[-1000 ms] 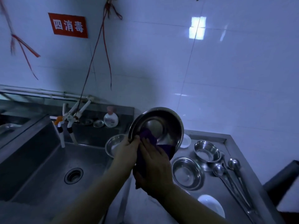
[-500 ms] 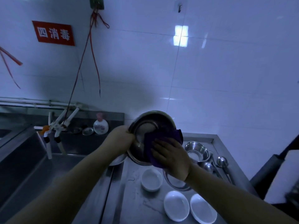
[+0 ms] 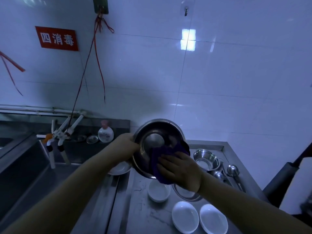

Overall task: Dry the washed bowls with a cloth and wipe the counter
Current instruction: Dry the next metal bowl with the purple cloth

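White tiled wall [image 3: 219, 81] fills most of what I see, with a red sign [image 3: 57, 38] at upper left. Below it a steel sink [image 3: 25, 174] runs along the left, and the tabletop [image 3: 143, 215] sits to its right.

I hold the big bowl [image 3: 154, 141] up above the tabletop's near-left part, tilted so its inside faces me. My left hand [image 3: 125, 147] has its grip clamped on the left rim. My right hand [image 3: 181, 171] presses the purple cloth [image 3: 160, 159] into the lower right of the bowl, fingers spread flat on it, not curled.

On the tabletop, a steel bowl [image 3: 206, 159] stands near the far right corner, ladles [image 3: 233, 171] lie along the right edge, one white bowl [image 3: 158, 190] sits mid-surface and two dishes [image 3: 184, 217] near the front edge. A soap bottle [image 3: 105, 133] stands on the sink's back ledge.

To dry this well, I judge I should sweep the cloth round the wall, turning the bowl with my left hand, then do the base and rim. Water streaks on the tabletop await wiping.
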The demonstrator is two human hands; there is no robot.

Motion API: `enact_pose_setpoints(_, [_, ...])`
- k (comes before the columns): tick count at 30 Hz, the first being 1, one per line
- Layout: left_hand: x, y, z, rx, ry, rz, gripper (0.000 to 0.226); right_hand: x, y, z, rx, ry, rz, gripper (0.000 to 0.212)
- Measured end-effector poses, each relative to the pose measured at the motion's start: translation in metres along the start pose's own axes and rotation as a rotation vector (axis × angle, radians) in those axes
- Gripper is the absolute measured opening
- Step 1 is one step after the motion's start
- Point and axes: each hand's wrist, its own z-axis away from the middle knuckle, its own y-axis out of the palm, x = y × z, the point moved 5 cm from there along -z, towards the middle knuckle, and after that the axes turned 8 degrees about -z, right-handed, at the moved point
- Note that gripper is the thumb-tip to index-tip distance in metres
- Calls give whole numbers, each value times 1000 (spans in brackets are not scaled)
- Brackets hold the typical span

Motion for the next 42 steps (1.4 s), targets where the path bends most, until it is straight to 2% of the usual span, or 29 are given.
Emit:
enact_pose_setpoints(1, [-2, -3, 1, -56, 22, 5, 14, -4, -4, -4, -25, 17, 12, 21])
enact_pose_setpoints(4, [-14, 2, 14, -384, 111, 104, 19, -12, -10, -25, -141, 185, 47, 16])
enact_pose_setpoints(5, [-17, 10, 20, -448, 129, 162, 24, -11, -9, -32, -171, 241, 64, 16])
enact_pose_setpoints(7, [-20, 28, 27, -479, 130, 365, 27, -9, -7, -39, -206, 321, 68, 16])
enact_pose_setpoints(9, [-19, 35, 28, -464, 114, 496, 26, -6, -3, -38, -204, 354, 38, 16])
enact_pose_setpoints(10, [-18, 35, 27, -447, 106, 487, 24, -4, -2, -35, -194, 350, 24, 17])
enact_pose_setpoints(13, [-19, 27, 26, -393, 137, 378, 23, 0, 0, -25, -141, 269, -8, 19])
enact_pose_setpoints(16, [-22, 14, 27, -336, 194, 303, 35, -7, -4, -17, -84, 105, -5, 11])
enact_pose_setpoints(19, [-25, -4, 26, -270, 256, 168, 43, -25, -14, -10, -49, -50, 19, 26])
enact_pose_setpoints(22, [-27, -12, 23, -276, 267, 89, 49, -41, -19, -8, -9, -94, 66, 28])
enact_pose_setpoints(27, [-26, 1, 25, -369, 259, 151, 64, -25, -6, -9, -23, 118, 82, 17])
enact_pose_setpoints(30, [-20, 13, 22, -392, 196, 179, 68, -3, 7, -9, -7, 313, 7, 32])
enact_pose_setpoints(33, [-18, 22, 18, -389, 218, 242, 49, 14, 15, -17, -51, 477, -103, 29])
enact_pose_setpoints(35, [-17, 22, 17, -369, 232, 294, 42, 16, 15, -20, -57, 511, -125, 29])
enact_pose_setpoints(38, [-18, 11, 15, -258, 225, 250, 43, 14, 8, -14, -30, 309, -57, 24])
enact_pose_setpoints(40, [-21, 1, 13, -154, 239, 157, 48, 8, -1, -5, -14, 153, 13, 33])
enact_pose_setpoints(42, [-25, -4, 13, -65, 253, 125, 48, -2, -10, 0, -11, 73, 56, 39])
